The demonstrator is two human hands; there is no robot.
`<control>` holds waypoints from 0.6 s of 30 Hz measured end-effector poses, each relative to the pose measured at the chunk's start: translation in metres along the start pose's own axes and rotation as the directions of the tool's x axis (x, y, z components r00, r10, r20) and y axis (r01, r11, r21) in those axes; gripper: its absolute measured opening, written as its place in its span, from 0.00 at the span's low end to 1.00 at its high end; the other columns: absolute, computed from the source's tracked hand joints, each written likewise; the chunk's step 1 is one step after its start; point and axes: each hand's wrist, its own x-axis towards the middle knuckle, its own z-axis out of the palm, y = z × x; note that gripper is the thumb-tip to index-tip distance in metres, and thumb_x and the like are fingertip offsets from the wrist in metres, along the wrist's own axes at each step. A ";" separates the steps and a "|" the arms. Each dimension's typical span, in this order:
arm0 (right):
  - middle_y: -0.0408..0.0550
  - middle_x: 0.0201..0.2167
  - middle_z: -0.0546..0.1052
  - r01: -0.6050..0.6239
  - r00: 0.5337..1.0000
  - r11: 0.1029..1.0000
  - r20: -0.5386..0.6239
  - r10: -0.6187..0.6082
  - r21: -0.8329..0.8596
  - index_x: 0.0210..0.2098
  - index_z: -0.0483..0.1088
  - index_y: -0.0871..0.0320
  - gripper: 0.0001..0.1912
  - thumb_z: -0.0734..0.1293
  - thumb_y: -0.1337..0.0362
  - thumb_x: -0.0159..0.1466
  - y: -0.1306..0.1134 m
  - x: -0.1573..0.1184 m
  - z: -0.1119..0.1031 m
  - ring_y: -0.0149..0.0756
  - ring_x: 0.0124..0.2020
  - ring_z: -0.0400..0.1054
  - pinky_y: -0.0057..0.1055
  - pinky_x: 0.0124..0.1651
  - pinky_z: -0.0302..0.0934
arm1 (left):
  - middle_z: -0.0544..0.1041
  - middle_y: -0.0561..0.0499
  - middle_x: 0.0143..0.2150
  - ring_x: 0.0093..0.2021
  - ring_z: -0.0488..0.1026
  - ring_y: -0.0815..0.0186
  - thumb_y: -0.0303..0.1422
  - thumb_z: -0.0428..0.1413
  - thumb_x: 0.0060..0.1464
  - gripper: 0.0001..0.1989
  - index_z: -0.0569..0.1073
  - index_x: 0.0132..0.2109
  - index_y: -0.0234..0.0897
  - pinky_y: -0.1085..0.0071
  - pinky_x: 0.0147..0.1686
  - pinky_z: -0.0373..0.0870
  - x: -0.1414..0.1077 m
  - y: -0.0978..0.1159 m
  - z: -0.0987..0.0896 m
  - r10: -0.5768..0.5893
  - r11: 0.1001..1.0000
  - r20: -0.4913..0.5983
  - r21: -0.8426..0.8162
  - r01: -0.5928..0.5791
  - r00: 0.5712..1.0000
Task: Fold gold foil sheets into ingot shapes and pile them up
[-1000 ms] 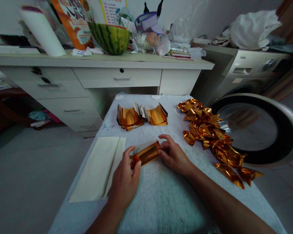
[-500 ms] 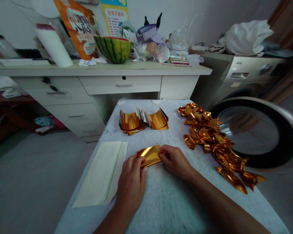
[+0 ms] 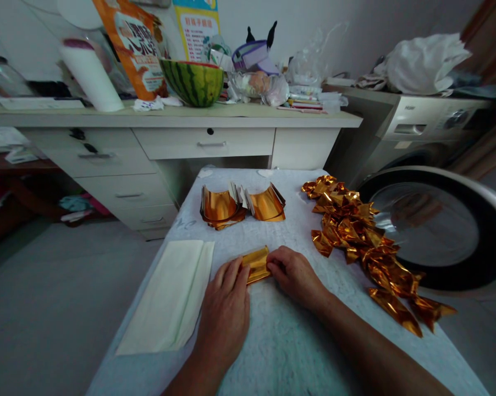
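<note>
A small rectangle of gold foil paper (image 3: 257, 264) lies low over the table between my two hands. My left hand (image 3: 226, 308) covers its left end, fingers pressed together on top, the thumb tucked out of sight. At the right edge, my right hand (image 3: 295, 275) pinches the foil paper between thumb and bent fingers. Beyond my hands stand two curved stacks of gold foil sheets, a left stack (image 3: 219, 206) and a right stack (image 3: 268, 205). To the right, folded gold foil pieces (image 3: 351, 228) form a long heap. Pale folded paper (image 3: 161, 297) rests left of my left hand.
The cloth-covered table (image 3: 273, 346) stands before a white desk (image 3: 177, 118) with drawers. On that desk are a cut watermelon (image 3: 194, 82), an orange snack bag (image 3: 138, 52) and clutter. A washing machine's open round door (image 3: 433, 225) reaches close to the table's right side.
My left hand has slid further over the foil paper, its fingers now lying across more of it. The foil's surface looks more creased. My right hand keeps its pinch, nearly in place.
</note>
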 end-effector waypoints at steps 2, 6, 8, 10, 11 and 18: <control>0.45 0.33 0.74 -0.002 1.000 1.000 0.002 0.002 -0.005 0.35 0.71 0.57 0.06 0.62 0.71 0.64 0.000 0.001 0.000 0.34 0.35 0.68 0.29 0.38 0.58 | 0.69 0.42 0.62 0.63 0.63 0.52 0.28 0.47 0.61 0.20 0.69 0.60 0.35 0.50 0.59 0.66 0.000 0.001 0.001 0.002 1.000 0.015 0.020 -0.003 1.000; 0.45 0.33 0.74 -0.033 0.999 0.999 0.003 0.033 -0.001 0.35 0.70 0.57 0.05 0.63 0.71 0.63 -0.001 0.002 0.000 0.33 0.34 0.67 0.29 0.37 0.57 | 0.68 0.41 0.64 0.64 0.62 0.51 0.33 0.48 0.63 0.22 0.67 0.62 0.36 0.49 0.59 0.65 0.000 0.002 0.000 -0.008 0.999 0.071 0.052 0.004 0.997; 0.44 0.31 0.73 -0.064 0.998 0.998 0.017 0.063 0.013 0.35 0.69 0.57 0.04 0.64 0.70 0.62 -0.001 0.002 0.001 0.32 0.31 0.66 0.29 0.35 0.56 | 0.66 0.41 0.66 0.66 0.61 0.50 0.34 0.48 0.63 0.23 0.66 0.63 0.36 0.48 0.59 0.64 0.000 0.003 -0.001 -0.025 0.998 0.079 0.062 0.020 0.997; 0.43 0.31 0.73 -0.104 0.995 0.994 0.004 0.104 0.035 0.39 0.68 0.57 0.05 0.64 0.69 0.62 -0.001 0.002 0.001 0.33 0.31 0.65 0.29 0.34 0.56 | 0.65 0.41 0.67 0.66 0.60 0.49 0.35 0.49 0.63 0.24 0.65 0.64 0.36 0.48 0.59 0.64 0.001 0.003 -0.002 -0.040 0.997 0.093 0.075 0.033 0.995; 0.44 0.32 0.72 -0.111 0.994 0.993 -0.023 0.111 0.034 0.39 0.68 0.57 0.05 0.64 0.69 0.62 -0.001 0.002 0.002 0.34 0.32 0.66 0.30 0.36 0.58 | 0.64 0.41 0.67 0.67 0.59 0.49 0.36 0.49 0.62 0.24 0.65 0.64 0.35 0.48 0.59 0.64 0.001 0.003 -0.003 -0.040 0.996 0.098 0.080 0.033 0.994; 0.54 0.43 0.70 -0.125 0.984 0.982 -0.145 0.104 -0.141 0.44 0.72 0.58 0.11 0.68 0.63 0.61 0.002 0.005 0.007 0.47 0.45 0.62 0.44 0.50 0.56 | 0.65 0.40 0.66 0.66 0.60 0.49 0.35 0.50 0.61 0.24 0.66 0.63 0.34 0.48 0.59 0.64 0.002 0.005 -0.003 -0.018 0.995 0.107 0.096 0.008 0.994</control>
